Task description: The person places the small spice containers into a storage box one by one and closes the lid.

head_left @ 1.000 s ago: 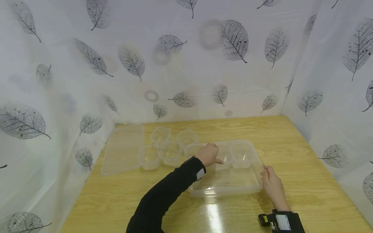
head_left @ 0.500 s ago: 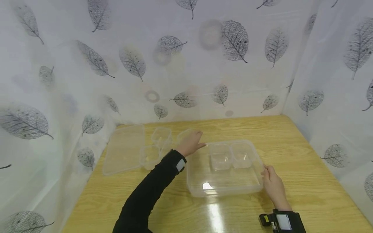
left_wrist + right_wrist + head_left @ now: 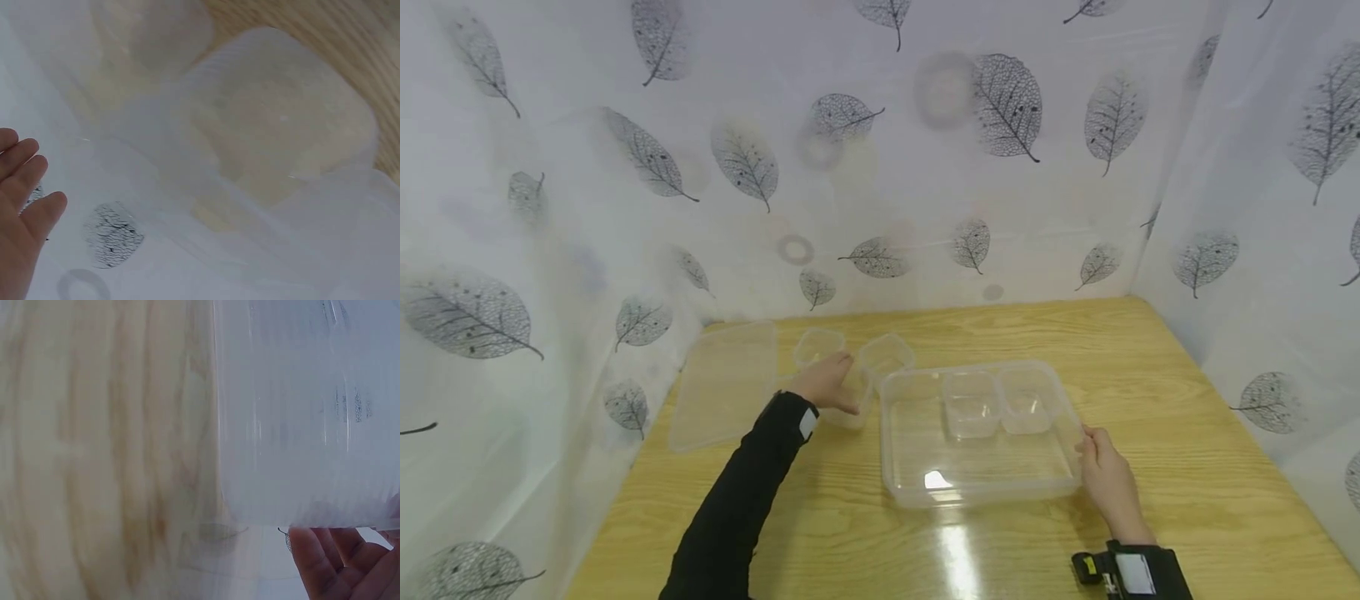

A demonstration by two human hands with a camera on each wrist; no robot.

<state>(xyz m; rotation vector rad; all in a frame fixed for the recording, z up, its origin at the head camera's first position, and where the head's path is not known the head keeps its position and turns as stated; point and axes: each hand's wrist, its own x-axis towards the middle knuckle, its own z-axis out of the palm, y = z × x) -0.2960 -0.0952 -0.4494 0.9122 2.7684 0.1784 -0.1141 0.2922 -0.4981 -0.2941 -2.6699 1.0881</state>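
The tray [image 3: 992, 493] on the table [image 3: 842, 517] before you has two cups [image 3: 972, 415] already inside and at least three other cups [image 3: 886, 357] still outside, your left hand [image 3: 824, 382], fingers loosely extended, seemingly empty, among those, your right hand [image 3: 1108, 485] gripping its right edge.

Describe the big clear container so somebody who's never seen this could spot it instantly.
On the wood-grain table, look just right of the middle, where the right hand holds a clear rectangular container by its edge. Far wider than the small clear tubs to its left, it alone has two such tubs inside.
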